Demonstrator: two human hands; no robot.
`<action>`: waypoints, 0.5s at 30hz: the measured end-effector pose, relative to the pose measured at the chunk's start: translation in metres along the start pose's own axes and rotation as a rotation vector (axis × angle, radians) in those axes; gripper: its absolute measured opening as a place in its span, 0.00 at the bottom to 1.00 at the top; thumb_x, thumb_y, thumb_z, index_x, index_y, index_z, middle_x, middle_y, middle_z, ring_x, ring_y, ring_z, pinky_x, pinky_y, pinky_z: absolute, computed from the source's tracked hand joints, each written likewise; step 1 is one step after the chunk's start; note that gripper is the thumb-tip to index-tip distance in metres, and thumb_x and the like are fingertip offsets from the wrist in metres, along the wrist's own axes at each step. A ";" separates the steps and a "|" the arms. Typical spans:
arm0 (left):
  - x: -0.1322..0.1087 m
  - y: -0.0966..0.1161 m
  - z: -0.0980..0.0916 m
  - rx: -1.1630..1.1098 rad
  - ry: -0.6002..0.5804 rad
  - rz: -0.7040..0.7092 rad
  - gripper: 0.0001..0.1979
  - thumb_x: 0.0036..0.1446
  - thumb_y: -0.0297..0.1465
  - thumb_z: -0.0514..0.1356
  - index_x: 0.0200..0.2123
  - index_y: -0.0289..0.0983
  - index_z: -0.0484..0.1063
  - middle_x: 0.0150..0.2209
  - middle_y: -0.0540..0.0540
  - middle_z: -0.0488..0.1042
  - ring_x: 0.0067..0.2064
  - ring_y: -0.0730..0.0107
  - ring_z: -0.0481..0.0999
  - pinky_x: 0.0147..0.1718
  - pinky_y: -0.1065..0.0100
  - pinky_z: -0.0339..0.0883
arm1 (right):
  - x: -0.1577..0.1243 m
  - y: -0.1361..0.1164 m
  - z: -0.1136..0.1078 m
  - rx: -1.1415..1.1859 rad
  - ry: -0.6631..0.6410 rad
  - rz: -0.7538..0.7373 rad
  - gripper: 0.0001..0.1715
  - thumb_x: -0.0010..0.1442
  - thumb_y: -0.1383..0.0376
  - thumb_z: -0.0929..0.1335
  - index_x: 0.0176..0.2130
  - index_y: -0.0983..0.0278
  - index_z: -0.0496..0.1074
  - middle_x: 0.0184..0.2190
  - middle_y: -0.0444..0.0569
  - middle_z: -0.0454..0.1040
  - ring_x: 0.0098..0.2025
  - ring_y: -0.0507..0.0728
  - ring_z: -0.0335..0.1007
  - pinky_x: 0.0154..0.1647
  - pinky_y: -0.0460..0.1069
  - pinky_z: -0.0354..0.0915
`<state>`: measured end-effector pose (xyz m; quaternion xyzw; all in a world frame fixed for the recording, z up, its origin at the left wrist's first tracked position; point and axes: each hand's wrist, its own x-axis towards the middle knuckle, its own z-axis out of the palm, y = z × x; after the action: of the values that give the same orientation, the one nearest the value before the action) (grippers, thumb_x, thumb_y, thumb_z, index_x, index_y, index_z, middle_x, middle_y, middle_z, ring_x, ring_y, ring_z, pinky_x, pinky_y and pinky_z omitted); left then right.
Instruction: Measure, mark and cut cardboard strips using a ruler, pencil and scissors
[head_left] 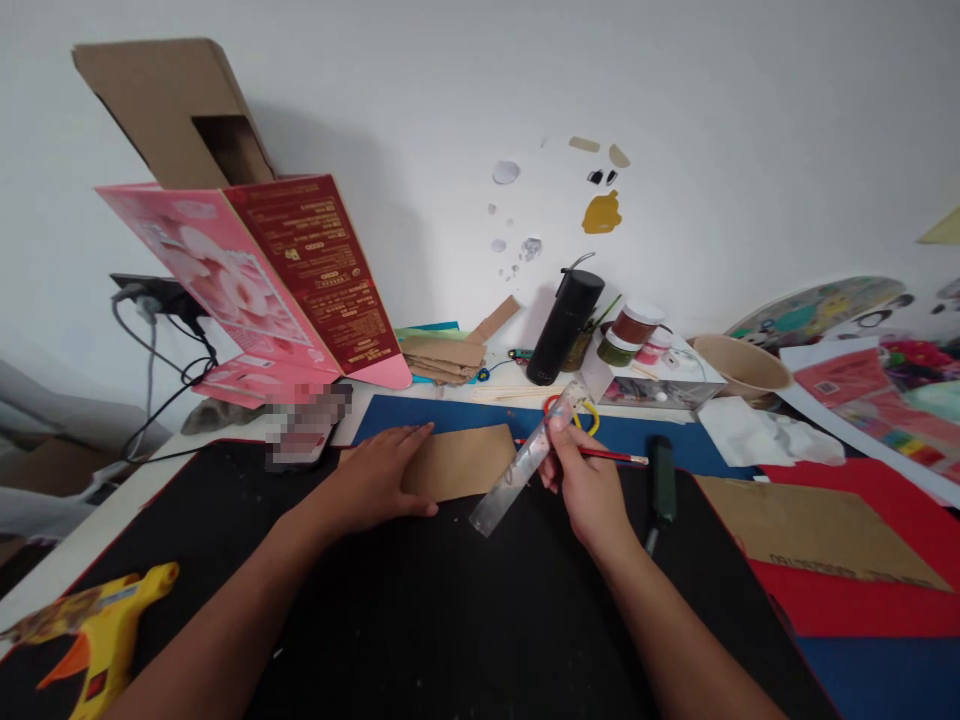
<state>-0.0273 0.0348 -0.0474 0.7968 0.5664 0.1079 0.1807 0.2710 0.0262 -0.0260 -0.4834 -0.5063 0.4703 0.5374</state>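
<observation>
My left hand (379, 472) lies flat on a piece of brown cardboard (465, 465), its thumb spread from the fingers along the near edge. Between the thumb and fingers of my right hand (589, 485) is a clear plastic ruler (514, 480), slanted with its lower end beside the cardboard's right edge. A red pencil (615, 456) passes behind my right hand; whether the fingers also hold it I cannot tell. Just beyond are scissors (592, 418) with red and yellow handles, partly hidden by the ruler. A dark green tool (661, 480) lies right of my right hand.
A yellow glue gun (124, 625) lies on the black mat (450, 630) at left. Behind stand a pink and red box (315, 280), a black bottle (566, 325) and paint jars (634, 325). More cardboard (817, 525) rests on red sheet (862, 610) at right.
</observation>
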 end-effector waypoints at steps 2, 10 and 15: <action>-0.002 0.002 0.001 0.028 0.019 0.020 0.52 0.51 0.51 0.73 0.75 0.46 0.61 0.72 0.38 0.68 0.71 0.38 0.69 0.67 0.42 0.63 | 0.000 0.000 0.000 -0.025 0.009 0.000 0.36 0.70 0.38 0.68 0.24 0.60 0.67 0.18 0.42 0.65 0.21 0.53 0.61 0.24 0.48 0.55; 0.007 0.002 -0.007 0.044 0.318 0.079 0.41 0.61 0.51 0.67 0.72 0.42 0.64 0.67 0.37 0.73 0.67 0.41 0.72 0.66 0.42 0.65 | 0.002 -0.004 0.000 -0.135 -0.004 -0.030 0.38 0.70 0.36 0.66 0.22 0.59 0.66 0.16 0.42 0.66 0.21 0.53 0.61 0.25 0.49 0.57; 0.011 -0.001 -0.010 -0.019 0.643 -0.003 0.41 0.63 0.50 0.66 0.73 0.41 0.60 0.64 0.35 0.74 0.64 0.39 0.73 0.64 0.39 0.67 | -0.001 0.002 0.004 -0.295 -0.030 -0.108 0.35 0.70 0.37 0.65 0.28 0.60 0.75 0.16 0.40 0.64 0.21 0.55 0.63 0.27 0.49 0.59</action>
<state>-0.0279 0.0471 -0.0392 0.7194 0.5945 0.3592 0.0001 0.2668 0.0255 -0.0279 -0.5223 -0.6029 0.3684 0.4775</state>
